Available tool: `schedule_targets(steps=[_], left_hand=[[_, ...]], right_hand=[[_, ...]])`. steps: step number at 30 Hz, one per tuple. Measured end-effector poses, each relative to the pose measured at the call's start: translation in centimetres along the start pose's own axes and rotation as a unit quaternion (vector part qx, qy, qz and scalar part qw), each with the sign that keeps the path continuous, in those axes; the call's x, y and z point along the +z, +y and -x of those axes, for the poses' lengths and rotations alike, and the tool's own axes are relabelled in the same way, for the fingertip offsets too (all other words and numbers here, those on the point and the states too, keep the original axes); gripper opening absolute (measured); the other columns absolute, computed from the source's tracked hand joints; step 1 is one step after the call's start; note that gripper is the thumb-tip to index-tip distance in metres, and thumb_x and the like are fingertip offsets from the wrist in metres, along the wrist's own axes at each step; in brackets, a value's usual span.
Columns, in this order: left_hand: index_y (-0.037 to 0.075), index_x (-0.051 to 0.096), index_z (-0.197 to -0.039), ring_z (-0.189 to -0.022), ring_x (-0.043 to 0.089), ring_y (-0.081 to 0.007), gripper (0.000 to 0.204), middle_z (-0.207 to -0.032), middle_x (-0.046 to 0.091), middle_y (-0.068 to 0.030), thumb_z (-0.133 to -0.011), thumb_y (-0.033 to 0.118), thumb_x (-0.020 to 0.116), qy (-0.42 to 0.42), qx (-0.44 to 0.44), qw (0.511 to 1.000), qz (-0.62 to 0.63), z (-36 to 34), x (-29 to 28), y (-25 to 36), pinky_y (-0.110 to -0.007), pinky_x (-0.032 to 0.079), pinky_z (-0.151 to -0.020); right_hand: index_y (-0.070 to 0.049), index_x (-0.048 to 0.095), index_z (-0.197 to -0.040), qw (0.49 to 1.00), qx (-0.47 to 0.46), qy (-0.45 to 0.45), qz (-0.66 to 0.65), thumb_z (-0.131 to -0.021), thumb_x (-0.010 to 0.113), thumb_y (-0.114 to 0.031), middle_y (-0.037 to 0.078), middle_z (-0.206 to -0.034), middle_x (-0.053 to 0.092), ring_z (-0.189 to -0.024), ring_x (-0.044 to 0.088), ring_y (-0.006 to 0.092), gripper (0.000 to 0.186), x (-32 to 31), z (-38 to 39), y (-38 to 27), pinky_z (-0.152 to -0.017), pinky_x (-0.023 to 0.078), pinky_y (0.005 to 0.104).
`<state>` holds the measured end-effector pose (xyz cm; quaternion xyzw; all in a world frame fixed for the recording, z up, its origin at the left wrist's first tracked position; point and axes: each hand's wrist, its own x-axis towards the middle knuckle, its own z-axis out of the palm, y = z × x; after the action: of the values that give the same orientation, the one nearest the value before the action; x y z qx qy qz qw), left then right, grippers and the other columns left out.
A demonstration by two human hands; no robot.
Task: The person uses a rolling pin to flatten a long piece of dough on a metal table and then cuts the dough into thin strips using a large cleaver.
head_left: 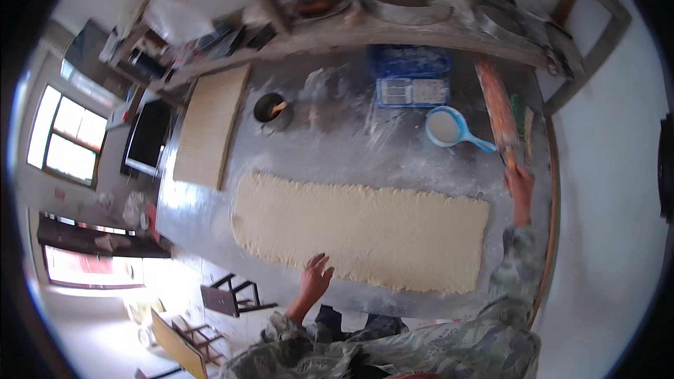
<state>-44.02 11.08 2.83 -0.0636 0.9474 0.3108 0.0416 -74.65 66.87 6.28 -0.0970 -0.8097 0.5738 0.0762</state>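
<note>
A wide slab of pale dough (365, 231) lies rolled flat across the metal worktable, with ragged edges. My left hand (317, 277) hovers at or just touches its near edge, left of the middle; the fingers are spread and hold nothing. At the right end of the table, my right hand (519, 181) is closed round the near handle of a large rolling pin (497, 102). The pin's floury, reddish-brown barrel points away from me. Just left of the pin sits a light-blue dipper (445, 126) with white contents, its handle reaching toward the pin.
A ribbed pale board (208, 126) lies at the table's left. Nearby stands a dark metal pot (272, 111) with a utensil inside. Toward the back is a blue plastic container (411, 74). A wooden shelf (351, 36) carrying pans overhangs the far edge. Stools (232, 298) stand at lower left.
</note>
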Motion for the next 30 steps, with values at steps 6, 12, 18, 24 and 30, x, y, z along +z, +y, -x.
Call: schedule_targets(steps=[6,12,18,24,30], left_hand=[[0.003,0.063,-0.119,-0.095,0.067,-0.0233,0.035,-0.109,0.069,-0.0138,-0.091,0.023,0.067,0.058,-0.043,0.993,0.092,-2.8,-4.4,-7.5,-0.034,0.053,-0.084],[0.002,0.046,-0.138,-0.110,0.063,-0.0215,0.062,-0.126,0.062,-0.0118,-0.100,0.050,0.045,-0.019,-0.100,0.791,0.603,-13.0,-16.0,-7.4,-0.037,0.049,-0.090],[-0.002,0.059,-0.121,-0.099,0.066,-0.0250,0.036,-0.103,0.067,-0.0129,-0.094,0.022,0.059,0.014,-0.055,0.733,0.678,-11.0,-22.6,-19.4,-0.034,0.053,-0.087],[-0.002,0.069,-0.084,-0.072,0.065,-0.0192,0.021,-0.077,0.068,-0.0068,-0.086,0.019,0.066,0.207,-0.202,0.851,0.438,-7.9,-24.6,-35.9,-0.032,0.051,-0.067],[0.003,0.068,-0.073,-0.066,0.059,-0.0435,0.040,-0.073,0.062,-0.0227,-0.088,0.039,0.056,0.147,-0.211,0.966,0.020,-10.2,-22.2,-43.8,-0.050,0.046,-0.062]], right_hand=[[0.002,0.067,-0.082,0.996,0.035,-0.056,-0.060,-0.085,0.062,-0.012,0.001,-0.062,0.060,-0.056,0.057,0.0081,0.015,4.4,25.7,-8.2,-0.053,0.048,0.0243],[0.005,0.066,-0.096,0.955,-0.001,-0.295,0.024,-0.078,0.067,-0.009,-0.001,-0.064,0.051,-0.062,0.048,0.0041,0.022,14.8,35.9,-14.1,-0.055,0.046,0.0272],[0.000,0.068,-0.100,0.934,-0.084,-0.340,0.067,-0.078,0.067,-0.011,0.011,-0.072,0.061,-0.064,0.061,0.0184,0.024,28.7,42.0,-17.7,-0.059,0.048,0.0330],[-0.004,0.069,-0.102,0.913,-0.245,-0.283,0.163,-0.076,0.074,-0.013,0.010,-0.091,0.066,-0.081,0.065,0.0275,0.028,43.1,41.2,-15.7,-0.066,0.051,0.0330],[0.003,0.063,-0.115,0.848,-0.342,-0.164,0.371,-0.088,0.059,-0.018,0.021,-0.119,0.062,-0.110,0.059,0.0376,0.035,51.0,43.0,-11.8,-0.092,0.047,0.0430]])
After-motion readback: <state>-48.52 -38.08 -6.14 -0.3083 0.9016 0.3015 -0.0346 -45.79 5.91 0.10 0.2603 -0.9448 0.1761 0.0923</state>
